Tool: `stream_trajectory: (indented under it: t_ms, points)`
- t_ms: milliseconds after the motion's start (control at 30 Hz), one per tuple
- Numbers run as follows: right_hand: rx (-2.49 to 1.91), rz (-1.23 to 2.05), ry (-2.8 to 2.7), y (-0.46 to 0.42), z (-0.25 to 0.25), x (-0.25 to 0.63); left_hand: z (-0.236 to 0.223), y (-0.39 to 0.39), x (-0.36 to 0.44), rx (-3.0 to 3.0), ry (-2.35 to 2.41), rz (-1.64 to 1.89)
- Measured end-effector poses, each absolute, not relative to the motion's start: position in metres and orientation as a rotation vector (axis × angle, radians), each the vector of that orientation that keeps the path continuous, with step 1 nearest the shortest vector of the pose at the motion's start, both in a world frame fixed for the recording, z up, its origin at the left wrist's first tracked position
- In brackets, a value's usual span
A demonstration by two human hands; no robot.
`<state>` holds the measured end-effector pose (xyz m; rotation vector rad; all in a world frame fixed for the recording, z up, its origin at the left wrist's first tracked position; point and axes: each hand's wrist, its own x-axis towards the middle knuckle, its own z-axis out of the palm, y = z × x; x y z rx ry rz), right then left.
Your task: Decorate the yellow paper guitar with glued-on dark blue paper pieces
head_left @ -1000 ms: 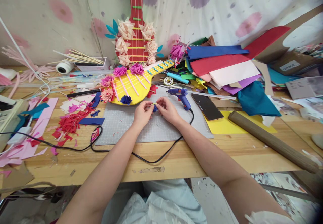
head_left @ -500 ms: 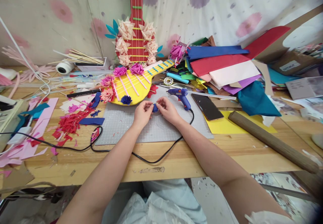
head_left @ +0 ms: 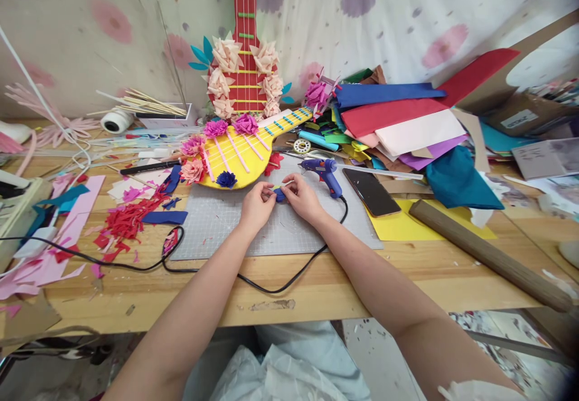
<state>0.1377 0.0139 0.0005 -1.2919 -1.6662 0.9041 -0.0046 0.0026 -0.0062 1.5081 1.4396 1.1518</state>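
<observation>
Over the grey cutting mat (head_left: 217, 226), my left hand (head_left: 257, 205) and my right hand (head_left: 302, 197) meet with fingertips pinched around a small dark-blue paper flower (head_left: 280, 195). A bit of yellow-green shows at its top, between the fingers; most of the piece is hidden by them. Just beyond lies a yellow paper guitar (head_left: 235, 157) with pink strips and paper flowers, one of them a dark-blue flower (head_left: 226, 178). To the right of my right hand rests a blue glue gun (head_left: 326, 175), a clear glue stick in its back.
A black phone (head_left: 371, 191), yellow paper (head_left: 420, 223) and a brown wooden roller (head_left: 488, 253) lie to the right. Red paper scraps (head_left: 129, 217) are heaped at left. A black cord (head_left: 275, 291) crosses the mat's front. Behind stand a red guitar (head_left: 244, 81) and stacked coloured paper (head_left: 402, 111).
My fingers have shifted slightly around the blue flower, and the yellow-green bit at its top shows more. The glue gun and guitar stay where they were.
</observation>
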Motion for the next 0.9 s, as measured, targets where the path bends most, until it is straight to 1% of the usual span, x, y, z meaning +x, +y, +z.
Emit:
stream_trajectory:
  t_ms: [200, 467, 600, 900]
  points:
    - [-1.363, 0.859, -1.692, 0.0122, 0.0042, 0.1383, -0.0053, 0.0024, -0.0043, 1.514, 1.468, 1.160]
    - [-1.334, 0.954, -1.614, 0.0120, 0.0044, 0.1381, -0.0023, -0.0001, -0.0015, 1.515, 1.481, 1.200]
    - [-1.303, 0.992, -1.585, 0.0122, 0.0037, 0.1376, -0.0028, 0.0009, -0.0007, 1.493, 1.462, 1.153]
    - [-1.320, 0.919, -1.521, 0.0144, 0.0014, 0.1413, 0.0020, -0.0001, -0.0007, 1.517, 1.509, 1.105]
